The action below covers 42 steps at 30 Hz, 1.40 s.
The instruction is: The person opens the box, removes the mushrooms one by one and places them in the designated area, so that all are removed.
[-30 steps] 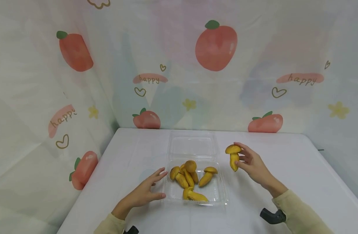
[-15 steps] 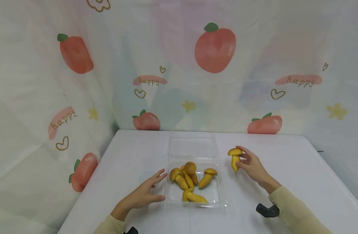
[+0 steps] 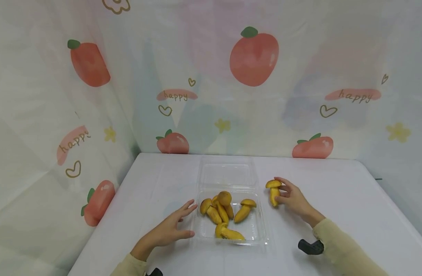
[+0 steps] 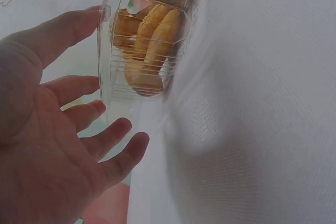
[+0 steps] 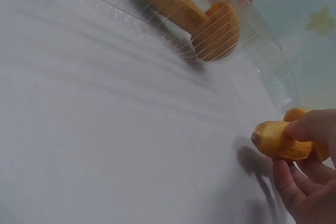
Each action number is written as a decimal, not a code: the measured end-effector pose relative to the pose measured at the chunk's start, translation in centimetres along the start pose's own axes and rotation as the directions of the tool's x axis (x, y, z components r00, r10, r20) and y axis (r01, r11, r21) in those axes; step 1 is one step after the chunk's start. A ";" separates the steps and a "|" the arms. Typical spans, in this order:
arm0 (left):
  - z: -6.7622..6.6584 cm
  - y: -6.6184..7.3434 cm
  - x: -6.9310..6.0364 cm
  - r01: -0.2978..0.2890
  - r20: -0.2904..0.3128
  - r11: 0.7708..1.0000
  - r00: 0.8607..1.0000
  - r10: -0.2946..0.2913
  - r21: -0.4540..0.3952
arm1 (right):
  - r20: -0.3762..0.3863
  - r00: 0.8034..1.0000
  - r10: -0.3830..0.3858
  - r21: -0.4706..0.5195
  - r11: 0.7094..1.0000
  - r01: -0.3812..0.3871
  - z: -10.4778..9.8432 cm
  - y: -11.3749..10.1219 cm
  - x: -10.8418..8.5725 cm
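Item: one yellow mushroom (image 3: 274,193), cap uppermost, over the counter (image 3: 162,184), to the right of the container and apart from it. I see it in the right hand (image 3: 293,198), whose fingers (image 5: 286,181) are grasping it, thumb pressed against the stem.

Item: one clear plastic container (image 3: 257,230), ribbed walls, its lid (image 3: 227,172) folded back towards the backdrop (image 3: 204,61).

Contents, by my count: five mushrooms (image 3: 243,212), three bunched at left, one at right, one lying along the near edge.

Item: left hand (image 3: 167,229), beside the container's left wall, fingers (image 4: 127,157) released and spread, holding nothing; on my feed I cannot tell whether the tips touch the plastic.

Item: pale yellow sleeves (image 3: 345,245), both arms.
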<state>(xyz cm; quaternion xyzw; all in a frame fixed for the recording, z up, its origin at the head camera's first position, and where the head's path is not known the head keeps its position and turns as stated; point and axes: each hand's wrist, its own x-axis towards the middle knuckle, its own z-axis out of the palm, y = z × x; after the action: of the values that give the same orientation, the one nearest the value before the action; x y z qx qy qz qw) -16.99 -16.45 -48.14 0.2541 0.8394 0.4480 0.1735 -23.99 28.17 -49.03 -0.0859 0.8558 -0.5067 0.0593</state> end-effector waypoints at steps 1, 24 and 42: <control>0.0 0.0 0.0 -0.001 -0.001 1.000 1.000 0.001 0.002 | 0.004 1.000 0.007 -0.002 1.000 -0.007 0.1 0.0 0.0; -0.1 0.1 -0.1 -0.002 -0.016 1.000 1.000 0.002 0.018 | 0.036 0.998 0.049 -0.115 0.992 -0.044 0.9 0.2 0.0; 0.2 -0.1 -0.1 0.007 -0.016 1.000 1.000 -0.007 0.001 | 0.023 0.997 0.072 -0.229 0.971 -0.065 0.3 0.0 -0.6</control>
<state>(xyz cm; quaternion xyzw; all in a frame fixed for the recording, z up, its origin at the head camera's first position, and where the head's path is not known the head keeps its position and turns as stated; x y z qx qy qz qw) -16.87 -16.43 -48.28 0.2477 0.8420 0.4487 0.1683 -23.38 28.01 -49.22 -0.0704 0.9097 -0.4014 0.0797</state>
